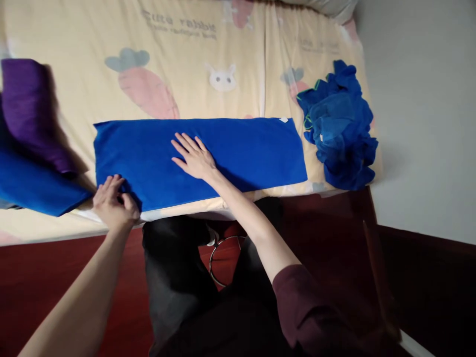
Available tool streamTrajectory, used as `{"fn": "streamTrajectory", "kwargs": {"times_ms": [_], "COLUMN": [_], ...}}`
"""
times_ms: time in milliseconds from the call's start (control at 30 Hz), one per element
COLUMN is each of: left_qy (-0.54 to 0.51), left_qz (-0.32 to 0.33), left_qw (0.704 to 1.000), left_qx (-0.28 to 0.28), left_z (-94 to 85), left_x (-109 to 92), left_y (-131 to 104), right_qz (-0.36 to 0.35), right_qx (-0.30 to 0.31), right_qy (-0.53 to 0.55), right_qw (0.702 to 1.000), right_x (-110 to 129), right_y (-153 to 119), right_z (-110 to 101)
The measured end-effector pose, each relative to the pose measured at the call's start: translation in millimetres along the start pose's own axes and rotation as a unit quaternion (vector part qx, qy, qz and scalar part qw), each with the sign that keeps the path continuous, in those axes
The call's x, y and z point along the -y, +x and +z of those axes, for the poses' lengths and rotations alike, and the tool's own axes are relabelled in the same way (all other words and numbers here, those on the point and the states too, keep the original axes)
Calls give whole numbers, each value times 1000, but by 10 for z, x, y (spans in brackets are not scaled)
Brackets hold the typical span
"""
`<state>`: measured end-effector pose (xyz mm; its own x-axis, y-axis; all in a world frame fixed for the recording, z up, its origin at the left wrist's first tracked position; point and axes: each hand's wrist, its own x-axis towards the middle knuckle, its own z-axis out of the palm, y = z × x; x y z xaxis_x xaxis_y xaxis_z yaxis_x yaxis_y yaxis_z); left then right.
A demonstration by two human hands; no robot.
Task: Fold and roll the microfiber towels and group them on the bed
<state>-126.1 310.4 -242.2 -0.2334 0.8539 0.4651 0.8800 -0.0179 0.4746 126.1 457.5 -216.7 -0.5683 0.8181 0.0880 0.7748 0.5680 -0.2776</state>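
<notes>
A long blue cloth (pixel 245 153) lies spread flat near the front edge of the bed, with a small white tag at its upper right corner. My right hand (pixel 195 157) rests on it left of the middle, palm down and fingers spread. At the cloth's lower left corner is my left hand (pixel 115 201), its fingers bent and the thumb curved toward them. Whether a bit of cloth is pinched there is too small to tell.
The bed (pixel 193 54) has a patterned cream sheet. Crumpled blue cloths (pixel 340 124) lie at its right end, near a pale wall (pixel 424 109). A purple cloth (pixel 31 109) and another blue cloth (pixel 37 186) lie at the left.
</notes>
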Motion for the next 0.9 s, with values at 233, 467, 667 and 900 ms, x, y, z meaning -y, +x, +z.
{"fn": "streamTrajectory", "kwargs": {"times_ms": [233, 467, 667, 900], "left_qy": [20, 35, 45, 51], "left_qz": [-8, -12, -39, -78], "left_qw": [1000, 999, 998, 994], "left_qx": [1, 6, 38, 57], "left_z": [-19, -25, -97, -137], "left_x": [-59, -102, -255, -353], "left_y": [25, 53, 79, 88], "right_qz": [133, 205, 225, 254], "right_qx": [-2, -16, -25, -25], "right_qy": [25, 20, 21, 0], "right_qw": [991, 978, 974, 967], "right_x": [-1246, -2327, -2683, -3047], "right_y": [-419, -876, -943, -951], "right_z": [-468, -752, -880, -908]}}
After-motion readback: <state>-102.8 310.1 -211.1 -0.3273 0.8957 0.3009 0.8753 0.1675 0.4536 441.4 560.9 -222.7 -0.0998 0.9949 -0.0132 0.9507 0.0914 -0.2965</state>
